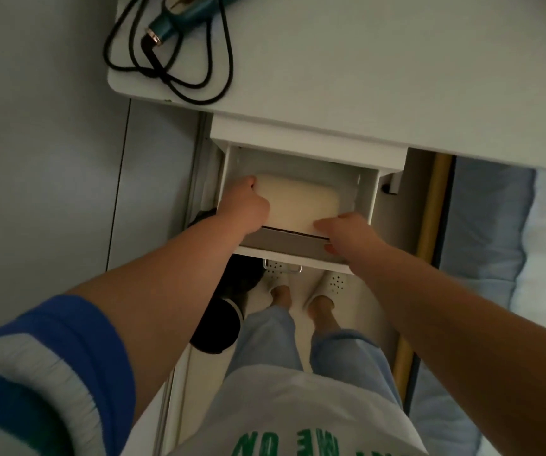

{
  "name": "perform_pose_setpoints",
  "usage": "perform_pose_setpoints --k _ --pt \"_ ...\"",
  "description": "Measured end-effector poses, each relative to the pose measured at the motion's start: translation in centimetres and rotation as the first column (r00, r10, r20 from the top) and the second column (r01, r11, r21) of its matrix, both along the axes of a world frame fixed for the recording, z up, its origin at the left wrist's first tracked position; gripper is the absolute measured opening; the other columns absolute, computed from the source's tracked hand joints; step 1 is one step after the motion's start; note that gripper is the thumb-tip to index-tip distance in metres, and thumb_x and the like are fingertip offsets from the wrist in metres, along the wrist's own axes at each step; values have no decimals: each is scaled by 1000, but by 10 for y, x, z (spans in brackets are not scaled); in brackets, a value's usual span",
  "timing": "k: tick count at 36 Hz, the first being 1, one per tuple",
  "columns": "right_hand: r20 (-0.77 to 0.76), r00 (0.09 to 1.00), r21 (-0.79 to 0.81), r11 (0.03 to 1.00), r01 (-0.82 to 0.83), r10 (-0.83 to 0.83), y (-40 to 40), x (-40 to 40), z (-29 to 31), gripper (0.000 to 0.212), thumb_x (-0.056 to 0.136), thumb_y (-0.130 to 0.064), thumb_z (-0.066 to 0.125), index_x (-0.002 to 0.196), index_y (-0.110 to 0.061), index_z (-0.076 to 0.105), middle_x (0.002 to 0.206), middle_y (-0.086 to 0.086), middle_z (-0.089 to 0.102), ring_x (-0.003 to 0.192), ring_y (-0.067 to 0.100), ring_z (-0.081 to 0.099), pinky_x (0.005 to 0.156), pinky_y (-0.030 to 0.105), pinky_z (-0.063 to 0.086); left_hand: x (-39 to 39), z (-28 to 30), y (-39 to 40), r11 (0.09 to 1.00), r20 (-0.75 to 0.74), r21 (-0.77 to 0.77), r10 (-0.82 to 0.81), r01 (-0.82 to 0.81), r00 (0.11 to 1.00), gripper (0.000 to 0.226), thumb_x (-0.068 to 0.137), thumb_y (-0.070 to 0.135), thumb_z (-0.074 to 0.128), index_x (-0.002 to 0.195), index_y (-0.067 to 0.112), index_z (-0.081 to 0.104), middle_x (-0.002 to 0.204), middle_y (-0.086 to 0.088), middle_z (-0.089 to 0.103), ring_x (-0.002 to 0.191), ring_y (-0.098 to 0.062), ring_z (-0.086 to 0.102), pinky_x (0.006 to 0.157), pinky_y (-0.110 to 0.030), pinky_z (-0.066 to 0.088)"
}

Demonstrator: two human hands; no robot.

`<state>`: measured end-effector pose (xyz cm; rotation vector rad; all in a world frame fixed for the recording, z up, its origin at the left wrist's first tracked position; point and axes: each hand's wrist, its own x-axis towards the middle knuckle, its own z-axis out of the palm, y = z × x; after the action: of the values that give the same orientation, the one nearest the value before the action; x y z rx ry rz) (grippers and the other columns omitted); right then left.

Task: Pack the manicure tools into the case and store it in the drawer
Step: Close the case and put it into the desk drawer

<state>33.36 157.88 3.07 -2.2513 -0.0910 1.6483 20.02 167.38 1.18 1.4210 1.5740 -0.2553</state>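
A cream, rounded-corner manicure case (301, 202) lies closed inside the pulled-out white drawer (368, 195) beneath the desk. My left hand (243, 209) grips the case's left edge, fingers curled over it and hidden from view. My right hand (344, 230) holds the case's near right corner, fingers bent over its front edge, thumb down by the drawer front. The lower part of the case is hidden behind both hands.
The white desk (363, 60) carries a teal hair dryer (179, 14) with a looped black cord (179, 70) at its left end. A metal drawer handle (283, 266) shows below. My feet in white shoes stand under the drawer; a bed lies right.
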Motion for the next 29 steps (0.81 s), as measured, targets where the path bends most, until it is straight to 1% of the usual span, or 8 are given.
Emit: perform_pose_setpoints --k 4,11,17,19,21,24,27,29 --pt "-1 1000 -44 999 11 -11 3 -3 -13 56 77 -24 67 123 1 49 118 17 54 108 31 54 96 44 46 5 -10 3 998 -26 -13 -59 59 998 48 82 2 43 130 5 44 129 -18 50 113 -32 50 92 -35 43" --pt "20 1000 -69 997 -16 18 1 -6 -25 57 77 -29 67 122 0 48 100 11 48 92 26 52 87 37 48 3 -19 -3 994 -51 -33 -103 102 993 50 83 6 43 133 12 39 128 -13 50 111 -29 50 79 -26 38" --pt "20 998 -93 994 -60 62 1 -4 -23 46 80 -29 65 115 -3 51 96 10 50 90 26 51 90 39 48 -1 -17 -4 992 11 -119 -35 36 999 46 86 12 44 131 8 41 129 -14 49 106 -27 50 73 -26 37" --pt "33 995 -92 992 -92 95 2 -4 -19 31 81 -28 64 100 -6 55 87 9 49 85 24 49 83 37 46 -1 -14 -4 989 34 -143 -17 21 999 41 86 12 45 127 7 46 126 -14 51 98 -23 50 65 -24 38" --pt "40 987 -74 986 -150 153 2 -5 -10 19 83 -26 61 82 -9 55 78 5 47 77 21 47 74 33 44 -2 -8 -4 984 52 -177 11 -2 999 42 87 13 46 129 8 44 132 -12 48 105 -22 48 76 -28 43" --pt "125 970 27 977 -213 208 -5 -6 3 35 85 -25 58 117 -10 56 107 7 53 88 18 51 74 24 39 -6 11 -8 987 95 -155 55 -40 994 54 89 17 48 139 12 31 146 -8 34 128 -23 38 100 -28 32" --pt "279 954 177 971 -162 109 -28 -9 23 37 84 -28 58 120 -24 54 117 -1 54 79 7 53 60 19 39 -21 36 -21 986 193 9 163 -168 968 42 87 18 48 129 18 48 128 2 52 105 -9 53 84 -19 38" --pt "422 904 252 950 -186 66 -48 -9 31 33 83 -25 59 116 -28 53 118 -6 49 93 6 50 69 19 38 -37 49 -32 952 216 141 239 -272 947 30 87 18 49 115 22 59 105 8 59 80 3 52 64 -14 38"
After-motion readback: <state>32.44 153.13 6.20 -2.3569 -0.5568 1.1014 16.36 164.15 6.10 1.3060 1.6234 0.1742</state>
